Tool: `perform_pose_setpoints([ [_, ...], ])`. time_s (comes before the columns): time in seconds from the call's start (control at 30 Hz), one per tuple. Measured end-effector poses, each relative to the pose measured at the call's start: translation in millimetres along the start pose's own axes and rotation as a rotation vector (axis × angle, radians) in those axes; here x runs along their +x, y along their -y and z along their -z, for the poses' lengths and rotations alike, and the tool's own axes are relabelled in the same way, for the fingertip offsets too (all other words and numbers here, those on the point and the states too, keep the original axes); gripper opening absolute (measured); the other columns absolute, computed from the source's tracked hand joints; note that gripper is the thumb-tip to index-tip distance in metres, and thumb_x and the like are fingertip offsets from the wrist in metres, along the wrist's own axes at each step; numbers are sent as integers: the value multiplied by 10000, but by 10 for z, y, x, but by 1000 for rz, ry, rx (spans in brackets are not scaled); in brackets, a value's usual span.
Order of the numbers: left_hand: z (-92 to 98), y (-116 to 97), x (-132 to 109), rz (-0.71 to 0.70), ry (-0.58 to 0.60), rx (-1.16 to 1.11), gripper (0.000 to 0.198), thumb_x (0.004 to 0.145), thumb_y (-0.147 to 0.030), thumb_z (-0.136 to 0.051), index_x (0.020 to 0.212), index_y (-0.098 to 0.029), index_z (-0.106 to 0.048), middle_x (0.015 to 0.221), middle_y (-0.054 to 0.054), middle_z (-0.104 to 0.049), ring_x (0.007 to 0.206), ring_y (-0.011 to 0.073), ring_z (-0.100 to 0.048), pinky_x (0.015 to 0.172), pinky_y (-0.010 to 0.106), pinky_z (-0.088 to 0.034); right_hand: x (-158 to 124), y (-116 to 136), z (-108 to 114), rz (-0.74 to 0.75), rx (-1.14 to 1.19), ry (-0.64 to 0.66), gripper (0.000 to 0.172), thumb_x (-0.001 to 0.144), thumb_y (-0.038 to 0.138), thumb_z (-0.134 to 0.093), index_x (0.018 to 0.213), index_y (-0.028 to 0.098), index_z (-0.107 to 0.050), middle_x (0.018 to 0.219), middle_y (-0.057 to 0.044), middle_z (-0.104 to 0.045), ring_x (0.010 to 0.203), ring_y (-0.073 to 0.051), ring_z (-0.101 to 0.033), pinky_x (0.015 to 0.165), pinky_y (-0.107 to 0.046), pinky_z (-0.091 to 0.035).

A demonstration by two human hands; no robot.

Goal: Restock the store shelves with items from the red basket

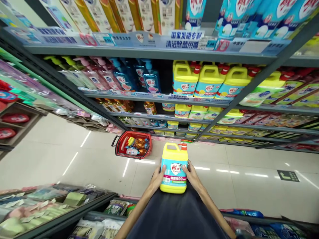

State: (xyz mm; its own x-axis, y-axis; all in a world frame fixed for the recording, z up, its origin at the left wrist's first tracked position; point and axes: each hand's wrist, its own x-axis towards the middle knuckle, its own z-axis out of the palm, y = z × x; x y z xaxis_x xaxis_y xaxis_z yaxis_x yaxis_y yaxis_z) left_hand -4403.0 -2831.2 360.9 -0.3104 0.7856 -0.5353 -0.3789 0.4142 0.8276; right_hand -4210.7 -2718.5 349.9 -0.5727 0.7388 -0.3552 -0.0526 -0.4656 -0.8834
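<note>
A yellow jug [174, 168] with a red cap and a blue label is held upright in front of my body, its label facing me. My left hand [158, 176] grips its left side, thumb on the label edge. Against the right side is my right hand [191, 172], its thumb over the label and a ring on one finger. The fingers behind the jug are hidden. On the floor to the left, a red basket [119, 146] holds several bottles, some amber, one pale and one with a yellow top.
A tall shelf [149, 97] ahead carries several rows of yellow jugs [185, 79] and pump bottles [124, 78]. Low displays with folded goods [32, 212] stand at the lower left, and packaged goods [271, 229] lie at the lower right. Pale tiled floor [239, 189] runs between.
</note>
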Motion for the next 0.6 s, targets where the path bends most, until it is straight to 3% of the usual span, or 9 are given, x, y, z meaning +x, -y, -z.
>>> perform_pose_setpoints([
  [0.17, -33, -459, 140, -71, -38, -21, 959, 815, -917, -677, 1383, -145, -680, 1334, 196, -787, 1166, 368, -783, 1037, 483, -630, 188, 559, -122, 111, -46, 67, 688, 909, 677, -790, 1433, 256, -645, 1435, -125, -734, 1300, -327, -714, 1095, -460, -621],
  [0.27, -15, -683, 222, -114, -4, -55, 930, 867, -881, -662, 1397, -117, -665, 1330, 208, -786, 1142, 362, -790, 1039, 497, -629, 285, 839, -221, 152, -64, 101, 686, 916, 665, -789, 1442, 245, -652, 1425, -121, -744, 1269, -325, -729, 1056, -445, -644],
  [0.4, 36, -952, 303, -153, 52, -75, 930, 897, -862, -645, 1410, -87, -655, 1334, 220, -782, 1156, 362, -787, 1041, 487, -631, 410, 1016, -349, 197, -62, 90, 714, 907, 668, -795, 1456, 237, -646, 1408, -111, -754, 1180, -310, -768, 1021, -442, -660],
  [0.6, 174, -1352, 430, -191, 74, -46, 976, 823, -900, -692, 1396, -109, -696, 1232, 186, -823, 1180, 384, -779, 1032, 482, -639, 560, 1273, -548, 290, -92, 54, 687, 904, 670, -793, 1429, 242, -676, 1331, -104, -789, 1147, -320, -781, 993, -452, -672],
])
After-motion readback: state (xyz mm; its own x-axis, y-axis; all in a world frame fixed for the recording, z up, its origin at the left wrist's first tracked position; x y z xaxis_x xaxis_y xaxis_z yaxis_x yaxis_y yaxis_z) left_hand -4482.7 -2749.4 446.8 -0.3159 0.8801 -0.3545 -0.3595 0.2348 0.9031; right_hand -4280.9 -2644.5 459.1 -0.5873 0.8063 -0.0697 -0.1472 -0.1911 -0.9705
